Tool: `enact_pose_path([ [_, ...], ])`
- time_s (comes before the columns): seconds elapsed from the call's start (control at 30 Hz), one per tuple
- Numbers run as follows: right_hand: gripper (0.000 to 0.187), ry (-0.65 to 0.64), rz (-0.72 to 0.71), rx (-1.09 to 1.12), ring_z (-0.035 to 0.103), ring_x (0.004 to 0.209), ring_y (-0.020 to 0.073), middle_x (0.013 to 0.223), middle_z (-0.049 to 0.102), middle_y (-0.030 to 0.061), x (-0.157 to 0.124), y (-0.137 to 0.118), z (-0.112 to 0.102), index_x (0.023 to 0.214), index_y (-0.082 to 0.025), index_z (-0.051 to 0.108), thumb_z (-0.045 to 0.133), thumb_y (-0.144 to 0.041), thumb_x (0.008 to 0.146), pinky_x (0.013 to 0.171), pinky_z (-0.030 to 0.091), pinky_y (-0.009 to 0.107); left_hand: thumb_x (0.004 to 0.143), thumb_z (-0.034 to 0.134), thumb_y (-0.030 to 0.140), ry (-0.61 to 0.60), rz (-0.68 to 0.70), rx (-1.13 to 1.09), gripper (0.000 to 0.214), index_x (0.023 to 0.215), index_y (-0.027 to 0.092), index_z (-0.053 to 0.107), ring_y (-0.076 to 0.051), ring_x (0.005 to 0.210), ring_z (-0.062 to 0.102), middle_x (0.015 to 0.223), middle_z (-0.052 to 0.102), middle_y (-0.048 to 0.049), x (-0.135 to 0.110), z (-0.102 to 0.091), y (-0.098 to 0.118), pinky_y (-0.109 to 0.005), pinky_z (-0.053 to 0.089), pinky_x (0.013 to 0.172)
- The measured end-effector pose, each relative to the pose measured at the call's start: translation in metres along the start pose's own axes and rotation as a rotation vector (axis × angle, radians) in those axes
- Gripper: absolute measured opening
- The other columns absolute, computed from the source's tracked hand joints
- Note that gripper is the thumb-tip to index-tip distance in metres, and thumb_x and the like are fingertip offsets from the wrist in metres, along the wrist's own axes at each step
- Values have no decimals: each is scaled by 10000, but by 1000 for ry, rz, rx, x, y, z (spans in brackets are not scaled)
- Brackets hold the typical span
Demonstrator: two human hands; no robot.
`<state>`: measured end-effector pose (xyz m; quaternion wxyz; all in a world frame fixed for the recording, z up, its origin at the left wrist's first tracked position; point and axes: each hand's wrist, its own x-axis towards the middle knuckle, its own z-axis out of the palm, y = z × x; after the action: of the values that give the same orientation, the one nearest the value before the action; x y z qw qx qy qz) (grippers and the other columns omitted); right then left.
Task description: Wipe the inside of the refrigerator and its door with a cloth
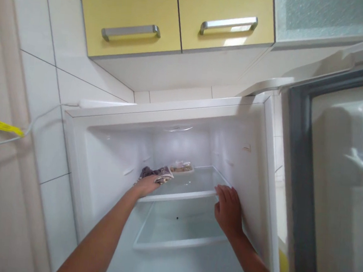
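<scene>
I look into an open white fridge (262, 160). My left hand (147, 185) reaches to the left end of the upper glass shelf (193, 183) and grips a patterned purple cloth (159, 174) lying on it. My right hand (228, 208) rests with fingers held together against the front right edge of that same shelf, holding nothing I can see. A small flat packet (181, 167) lies at the back of the shelf. A few crumbs dot the glass.
A lower glass shelf (179, 237) sits beneath. The fridge door (339, 188) stands open on the right. Yellow cabinets (179, 21) with metal handles hang above. White tiled wall (46, 77) and a white cable with a yellow tag (2, 126) are on the left.
</scene>
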<state>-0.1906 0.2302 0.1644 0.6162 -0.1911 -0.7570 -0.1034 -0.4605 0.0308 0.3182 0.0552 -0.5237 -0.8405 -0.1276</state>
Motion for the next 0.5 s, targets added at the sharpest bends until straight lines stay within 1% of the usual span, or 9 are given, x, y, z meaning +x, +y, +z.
enact_pose_path([
  [0.17,528,38,3,13,506,1217,272,1217,628,117,-4,3,11,1288,-176,528,475,-40,781,1143,362,537,770,496,297,-35,28,-51,444,1160,204,687,-277,1240,587,1257,720,-51,57,11,-19,-396,413,1107],
  [0.27,509,67,13,18,498,1215,267,1206,619,113,-4,3,17,1266,-184,528,447,-46,782,1143,350,542,754,487,316,-66,49,-94,456,1139,184,693,-266,1207,600,1217,734,-58,84,15,-30,-391,426,1100],
  [0.37,481,113,43,14,496,1203,269,1181,611,114,-4,1,23,1229,-189,533,435,-59,777,1139,337,560,727,500,349,-96,53,-137,506,1161,162,681,-268,1162,620,1150,750,-62,100,19,-40,-400,467,1063],
  [0.5,442,114,67,-31,485,1200,276,1165,601,125,-5,-1,26,1200,-172,532,446,-59,781,1144,317,567,699,496,346,-107,54,-163,512,1139,166,685,-263,1137,628,1142,750,-60,107,23,-48,-393,491,1032],
])
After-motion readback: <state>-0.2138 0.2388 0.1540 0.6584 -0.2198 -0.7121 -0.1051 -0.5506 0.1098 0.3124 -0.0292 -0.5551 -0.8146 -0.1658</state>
